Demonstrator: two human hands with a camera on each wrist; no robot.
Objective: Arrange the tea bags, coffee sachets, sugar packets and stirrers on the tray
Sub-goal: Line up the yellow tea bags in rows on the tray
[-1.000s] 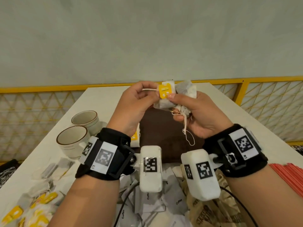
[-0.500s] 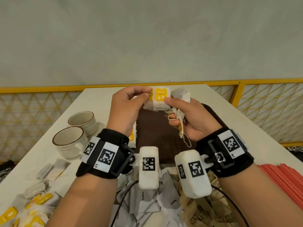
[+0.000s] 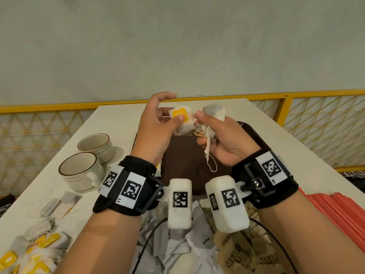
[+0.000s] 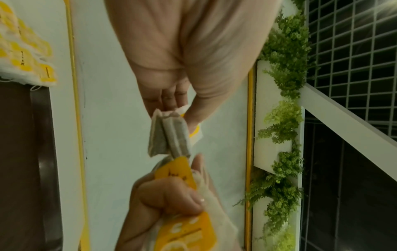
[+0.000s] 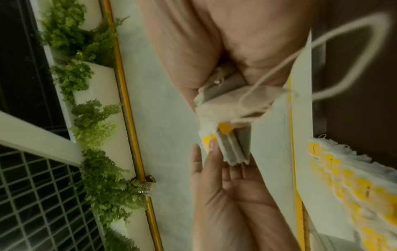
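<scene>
Two ceramic cups [image 3: 89, 166] with brown rims are seen at the left of the white table [image 3: 308, 155], touching each other, beside the brown tray [image 3: 254, 133]. Loose tea bags [image 3: 37, 240] with yellow tags are scattered at the near left corner, grey coffee sachets [image 3: 199, 242] and brown sugar packets [image 3: 243, 252] are piled at the near edge, and red stirrers [image 3: 335, 210] are stacked at the right. Much of the tray is hidden behind both hands and the wrist-worn cameras. A row of tea bags at the tray's left edge is shown in the wrist views.

A tea bag with a yellow tag [image 3: 182, 121] is pinched above the tray between the thumb and the bent fingers of the left hand [image 3: 156, 127]; the index finger is raised clear of it. A bunch of tea bags [image 3: 211, 119] is gripped by the curled fingers of the right hand [image 3: 227, 139], with strings [image 3: 210, 165] left hanging in a loop below the palm. The pinched bag and the bunch are close together, possibly touching; the blurred wrist views do not settle it.
</scene>
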